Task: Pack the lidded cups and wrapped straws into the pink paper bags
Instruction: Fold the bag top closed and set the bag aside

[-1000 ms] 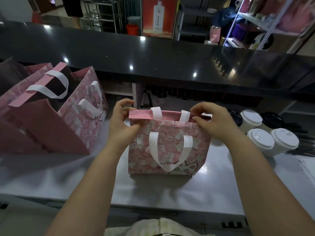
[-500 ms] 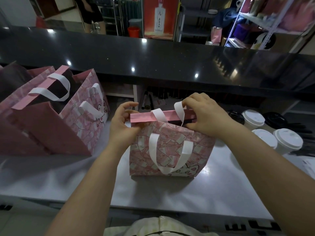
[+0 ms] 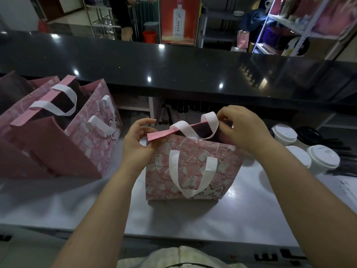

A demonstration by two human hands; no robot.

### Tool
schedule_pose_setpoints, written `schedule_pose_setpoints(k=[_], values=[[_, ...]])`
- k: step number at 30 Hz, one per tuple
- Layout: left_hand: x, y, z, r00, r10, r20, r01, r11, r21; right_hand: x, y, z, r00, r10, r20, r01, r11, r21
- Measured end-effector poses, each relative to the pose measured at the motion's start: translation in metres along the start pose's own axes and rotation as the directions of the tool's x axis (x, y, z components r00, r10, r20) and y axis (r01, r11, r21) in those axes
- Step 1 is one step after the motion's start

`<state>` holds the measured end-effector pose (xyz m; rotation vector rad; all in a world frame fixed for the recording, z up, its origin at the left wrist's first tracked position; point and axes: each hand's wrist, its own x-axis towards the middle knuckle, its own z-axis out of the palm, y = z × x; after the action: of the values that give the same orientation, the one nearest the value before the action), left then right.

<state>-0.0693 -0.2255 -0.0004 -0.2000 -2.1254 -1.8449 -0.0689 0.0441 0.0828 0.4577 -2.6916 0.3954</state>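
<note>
I am pinching the left end of the folded far rim (image 3: 158,135) of the pink paper bag (image 3: 193,171) with my left hand (image 3: 138,144), thumb and fingers pressed together on the paper. My right hand (image 3: 243,130) is pinching the same rim at its right end, just beside the far handle (image 3: 193,128). The bag is standing upright on the white counter (image 3: 193,219) in front of me, its mouth showing only a narrow dark gap. I judge that I am opening it and that nothing has gone into it.

The white-lidded cups (image 3: 322,157) and a black-lidded cup (image 3: 309,132) are waiting on the counter to my right, all outside the bag. I cannot make out any wrapped straws. The open bags (image 3: 58,151) are standing to my left, but their insides are too dark to say whether they are packed. Most of the packing seems to be ahead.
</note>
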Motion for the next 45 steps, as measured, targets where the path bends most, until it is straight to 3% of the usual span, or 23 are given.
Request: schedule_pose_setpoints(k=[4, 10, 12, 14, 16, 17, 25, 32, 37, 45], values=[[-0.001, 0.003, -0.001, 1.000, 0.015, 0.022, -0.015, 1.000, -0.005, 0.011, 0.009, -0.010, 0.979, 0.119, 0.166, -0.148, 0.973, 0.176], [-0.003, 0.003, 0.002, 1.000, 0.027, 0.012, -0.027, 1.000, -0.006, 0.009, 0.021, -0.001, 0.967, 0.247, 0.055, -0.239, 0.819, 0.521], [-0.004, 0.002, 0.002, 0.999, 0.033, 0.005, -0.033, 0.999, -0.003, -0.011, 0.028, 0.002, 0.946, 0.324, 0.014, -0.237, 0.662, 0.711], [-0.004, 0.001, 0.002, 0.999, 0.036, 0.004, -0.036, 0.999, 0.014, -0.041, 0.038, 0.008, 0.925, 0.380, 0.006, -0.159, 0.372, 0.914], [-0.004, 0.000, 0.002, 1.000, 0.028, -0.005, -0.028, 0.999, 0.024, -0.070, 0.046, 0.022, 0.919, 0.389, 0.065, -0.109, 0.093, 0.990], [-0.004, -0.001, 0.002, 1.000, 0.020, -0.011, -0.020, 1.000, 0.022, -0.081, 0.047, 0.028, 0.920, 0.380, 0.099, -0.123, 0.040, 0.992], [-0.003, -0.004, 0.003, 0.999, 0.010, -0.036, -0.009, 1.000, 0.015, -0.092, 0.039, 0.052, 0.930, 0.284, 0.232, -0.269, 0.097, 0.958], [0.003, -0.002, -0.003, 1.000, -0.029, 0.011, 0.029, 1.000, 0.000, -0.067, 0.024, 0.074, 0.861, 0.430, 0.272, -0.263, -0.081, 0.961], [0.004, 0.000, -0.005, 0.997, -0.071, 0.039, 0.072, 0.997, -0.017, -0.064, 0.010, 0.087, 0.760, 0.636, 0.130, -0.188, 0.024, 0.982], [0.008, 0.002, -0.012, 0.996, -0.072, 0.055, 0.072, 0.997, -0.004, -0.055, 0.007, 0.094, 0.725, 0.687, -0.051, -0.093, 0.171, 0.981]])
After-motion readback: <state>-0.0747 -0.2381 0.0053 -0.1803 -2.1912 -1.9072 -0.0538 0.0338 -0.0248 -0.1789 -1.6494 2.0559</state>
